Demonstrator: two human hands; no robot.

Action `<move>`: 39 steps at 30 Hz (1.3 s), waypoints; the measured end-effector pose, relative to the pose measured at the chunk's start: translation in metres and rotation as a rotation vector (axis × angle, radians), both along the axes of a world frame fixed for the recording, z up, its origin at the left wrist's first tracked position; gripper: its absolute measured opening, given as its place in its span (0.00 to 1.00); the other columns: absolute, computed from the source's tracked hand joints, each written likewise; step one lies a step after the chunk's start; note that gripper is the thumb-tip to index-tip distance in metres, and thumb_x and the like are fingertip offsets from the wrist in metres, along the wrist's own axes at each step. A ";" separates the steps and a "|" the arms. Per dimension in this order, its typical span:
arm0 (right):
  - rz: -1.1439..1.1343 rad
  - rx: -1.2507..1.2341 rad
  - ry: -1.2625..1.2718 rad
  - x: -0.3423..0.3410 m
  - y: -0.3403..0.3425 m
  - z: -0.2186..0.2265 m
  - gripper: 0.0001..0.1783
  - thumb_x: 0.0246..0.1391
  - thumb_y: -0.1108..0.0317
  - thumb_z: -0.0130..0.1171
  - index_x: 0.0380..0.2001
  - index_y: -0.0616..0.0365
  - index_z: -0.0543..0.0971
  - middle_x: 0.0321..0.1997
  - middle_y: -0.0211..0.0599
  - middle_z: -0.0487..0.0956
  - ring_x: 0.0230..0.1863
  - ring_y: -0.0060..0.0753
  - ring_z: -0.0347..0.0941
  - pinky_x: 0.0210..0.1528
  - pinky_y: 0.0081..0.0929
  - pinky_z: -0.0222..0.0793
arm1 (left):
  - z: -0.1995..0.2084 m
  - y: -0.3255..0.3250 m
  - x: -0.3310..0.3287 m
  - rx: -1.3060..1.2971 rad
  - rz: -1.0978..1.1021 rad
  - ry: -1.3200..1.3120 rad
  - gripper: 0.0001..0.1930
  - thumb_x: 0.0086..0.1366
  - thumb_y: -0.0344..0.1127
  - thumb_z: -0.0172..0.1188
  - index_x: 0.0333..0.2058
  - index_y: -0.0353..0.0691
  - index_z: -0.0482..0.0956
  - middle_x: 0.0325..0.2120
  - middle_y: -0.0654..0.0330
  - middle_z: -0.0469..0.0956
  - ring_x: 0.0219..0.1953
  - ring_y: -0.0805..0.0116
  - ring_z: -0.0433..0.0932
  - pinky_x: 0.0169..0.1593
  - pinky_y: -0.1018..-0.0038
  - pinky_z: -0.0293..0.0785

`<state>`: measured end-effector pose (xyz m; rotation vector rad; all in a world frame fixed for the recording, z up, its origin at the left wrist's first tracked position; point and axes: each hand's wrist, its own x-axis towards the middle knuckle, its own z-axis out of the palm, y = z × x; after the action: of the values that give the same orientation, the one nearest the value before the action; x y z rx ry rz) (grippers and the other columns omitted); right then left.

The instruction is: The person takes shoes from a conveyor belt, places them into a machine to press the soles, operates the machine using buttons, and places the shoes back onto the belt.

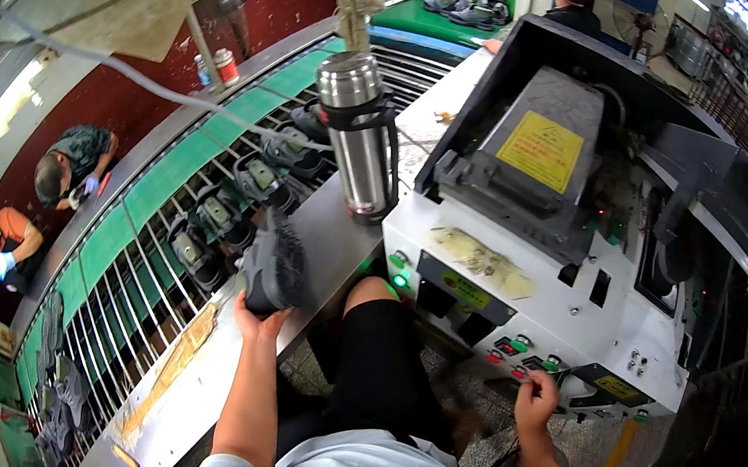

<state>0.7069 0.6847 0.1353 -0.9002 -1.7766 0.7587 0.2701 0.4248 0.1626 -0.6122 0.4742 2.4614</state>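
My left hand (259,317) is closed round one end of a dark grey shoe (275,262). The shoe is tilted up over the metal edge of the bench (332,232). At the front panel of a white machine (515,329), the fingers of my right hand (538,401) are pinched together at a small red knob (520,373). Green buttons (551,363) sit beside that knob. A green light (400,281) glows at the panel's left end.
A steel thermos (358,133) stands on the bench between shoe and machine. Left of it, a roller conveyor (127,312) carries several grey shoes (225,215). Two people (71,166) work beyond the conveyor; another person (571,6) is behind the machine. More shoes (469,6) rest on a green surface.
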 end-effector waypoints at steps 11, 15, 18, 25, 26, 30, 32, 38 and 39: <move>-0.229 0.432 -0.130 0.057 0.101 0.057 0.08 0.41 0.81 0.56 0.29 0.62 0.76 0.20 0.40 0.72 0.19 0.38 0.68 0.23 0.27 0.66 | -0.017 -0.025 0.039 -0.112 0.232 -0.255 0.41 0.56 0.54 0.54 0.62 0.36 0.53 0.62 0.49 0.55 0.63 0.50 0.57 0.62 0.46 0.56; -0.374 0.595 -0.220 0.067 0.149 0.112 0.10 0.39 0.80 0.57 0.30 0.61 0.75 0.23 0.40 0.72 0.24 0.40 0.70 0.27 0.30 0.68 | -0.030 -0.030 0.061 -0.386 0.310 -0.209 0.42 0.57 0.50 0.55 0.63 0.39 0.45 0.62 0.46 0.49 0.60 0.50 0.60 0.59 0.58 0.65; -0.578 0.586 -0.363 0.068 0.210 0.157 0.30 0.39 0.72 0.62 0.51 0.58 0.70 0.43 0.46 0.74 0.45 0.48 0.70 0.47 0.40 0.65 | -0.029 -0.028 0.076 -0.516 0.245 -0.142 0.37 0.60 0.49 0.52 0.63 0.41 0.48 0.59 0.47 0.54 0.56 0.52 0.64 0.55 0.63 0.69; -0.688 -0.263 -0.828 0.028 0.348 0.209 0.55 0.40 0.41 0.62 0.67 0.55 0.50 0.67 0.52 0.57 0.67 0.53 0.52 0.67 0.41 0.49 | -0.048 -0.030 0.069 -0.580 0.245 -0.141 0.12 0.60 0.42 0.50 0.38 0.43 0.68 0.31 0.65 0.71 0.27 0.72 0.69 0.29 0.78 0.69; -0.699 -0.320 -0.883 0.025 0.347 0.215 0.56 0.39 0.42 0.62 0.67 0.54 0.50 0.67 0.50 0.57 0.67 0.52 0.53 0.67 0.41 0.50 | -0.053 -0.035 0.070 -0.556 0.208 -0.100 0.10 0.60 0.42 0.50 0.34 0.43 0.68 0.27 0.66 0.70 0.24 0.73 0.68 0.28 0.78 0.69; -0.737 -0.399 -0.885 0.019 0.325 0.223 0.56 0.37 0.44 0.65 0.67 0.53 0.51 0.65 0.48 0.61 0.65 0.48 0.57 0.64 0.41 0.54 | -0.047 -0.042 0.079 -0.559 0.156 -0.050 0.09 0.59 0.43 0.51 0.26 0.46 0.66 0.17 0.69 0.65 0.18 0.74 0.65 0.23 0.78 0.65; -0.789 -0.312 -0.780 0.023 0.310 0.218 0.55 0.35 0.47 0.66 0.65 0.54 0.54 0.63 0.48 0.65 0.62 0.48 0.61 0.62 0.41 0.57 | -0.043 -0.046 0.081 -0.558 0.120 -0.071 0.08 0.58 0.43 0.51 0.26 0.48 0.66 0.18 0.69 0.65 0.18 0.74 0.65 0.23 0.79 0.63; -0.896 0.239 -0.283 0.042 0.244 0.181 0.52 0.32 0.58 0.66 0.63 0.60 0.57 0.60 0.52 0.66 0.59 0.56 0.62 0.61 0.42 0.58 | -0.045 -0.044 0.082 -0.558 0.001 0.034 0.07 0.58 0.43 0.51 0.29 0.50 0.65 0.17 0.70 0.62 0.19 0.74 0.62 0.23 0.77 0.61; -0.917 0.254 -0.248 0.040 0.231 0.173 0.52 0.31 0.60 0.66 0.63 0.62 0.56 0.60 0.53 0.65 0.59 0.57 0.61 0.61 0.43 0.58 | -0.045 -0.044 0.084 -0.561 0.003 0.041 0.07 0.58 0.43 0.51 0.30 0.49 0.65 0.18 0.69 0.63 0.19 0.74 0.62 0.23 0.78 0.61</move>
<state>0.7466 0.9155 0.3083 -1.4977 -1.3798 -0.1715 0.3544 0.3804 0.1175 -0.7757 1.1995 2.3415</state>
